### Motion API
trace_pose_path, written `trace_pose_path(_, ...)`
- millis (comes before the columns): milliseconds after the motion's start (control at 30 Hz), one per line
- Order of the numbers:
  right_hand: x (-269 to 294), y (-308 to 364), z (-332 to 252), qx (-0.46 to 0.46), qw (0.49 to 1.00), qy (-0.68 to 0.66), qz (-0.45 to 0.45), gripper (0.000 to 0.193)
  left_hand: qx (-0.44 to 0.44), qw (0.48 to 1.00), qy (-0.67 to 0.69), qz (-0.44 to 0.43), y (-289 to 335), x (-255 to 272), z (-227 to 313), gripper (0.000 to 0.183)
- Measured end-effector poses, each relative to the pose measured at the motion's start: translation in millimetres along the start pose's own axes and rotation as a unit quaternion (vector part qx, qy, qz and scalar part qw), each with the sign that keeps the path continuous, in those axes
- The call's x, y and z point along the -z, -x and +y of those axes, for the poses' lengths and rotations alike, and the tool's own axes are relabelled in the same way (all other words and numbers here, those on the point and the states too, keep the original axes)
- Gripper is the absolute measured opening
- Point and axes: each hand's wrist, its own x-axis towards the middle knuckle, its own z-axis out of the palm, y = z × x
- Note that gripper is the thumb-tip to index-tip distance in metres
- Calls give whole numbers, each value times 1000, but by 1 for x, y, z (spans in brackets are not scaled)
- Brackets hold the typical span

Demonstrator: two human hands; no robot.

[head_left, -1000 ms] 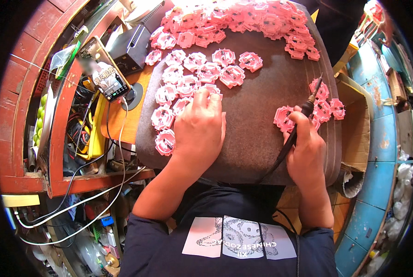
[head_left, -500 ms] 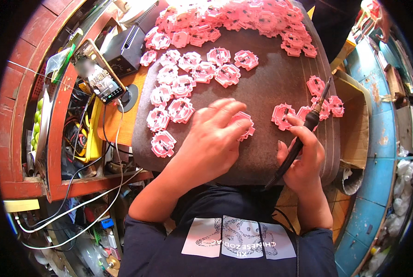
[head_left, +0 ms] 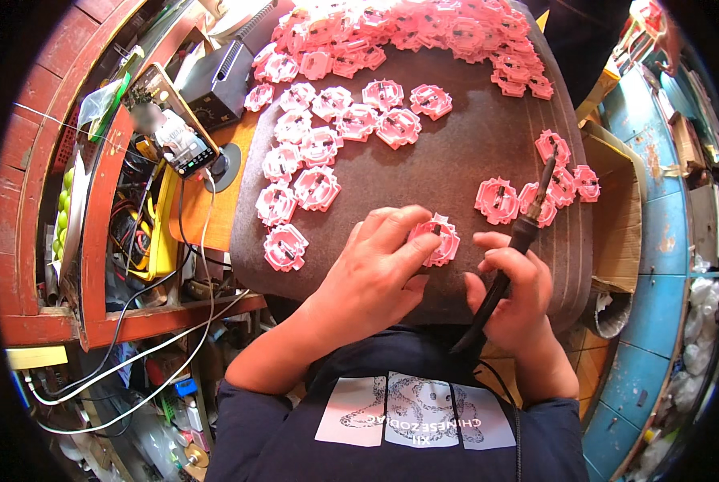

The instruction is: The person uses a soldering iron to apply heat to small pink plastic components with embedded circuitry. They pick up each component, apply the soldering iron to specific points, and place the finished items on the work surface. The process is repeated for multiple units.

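A pink plastic part (head_left: 445, 249) with a small dark piece on it lies near the front of the brown mat (head_left: 456, 153). My left hand (head_left: 375, 261) pinches its left side, the fingers bent over its edge. In my right hand (head_left: 524, 289) is a soldering iron (head_left: 525, 234) with a black handle, its tip slanting up and away over a small cluster of pink parts (head_left: 563, 186). Another single pink part (head_left: 497, 201) lies just left of that cluster. Several more pink parts (head_left: 318, 189) are spread in loose columns on the left side of the mat.
A large heap of pink parts (head_left: 456, 36) covers the far end. To the left stand a phone (head_left: 170, 128) on a round stand and a black box (head_left: 219, 84) with a knob. Cables (head_left: 208, 265) hang beside the mat. An open cardboard box (head_left: 616, 209) sits at the right.
My left hand and the pink part beside it have come nearer to me and slightly right. My right hand has drawn back a little, the soldering iron's tip moving lower and left.
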Motion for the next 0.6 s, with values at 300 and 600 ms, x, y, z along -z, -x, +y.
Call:
trace_pose_path(300,-13,-5,-11,19,998,12,-54,53,9,997,61,51,7,-20,1,46)
trace_pose_path(600,-18,-7,-11,19,999,20,-37,38,27,996,67,56,6,-21,7,41)
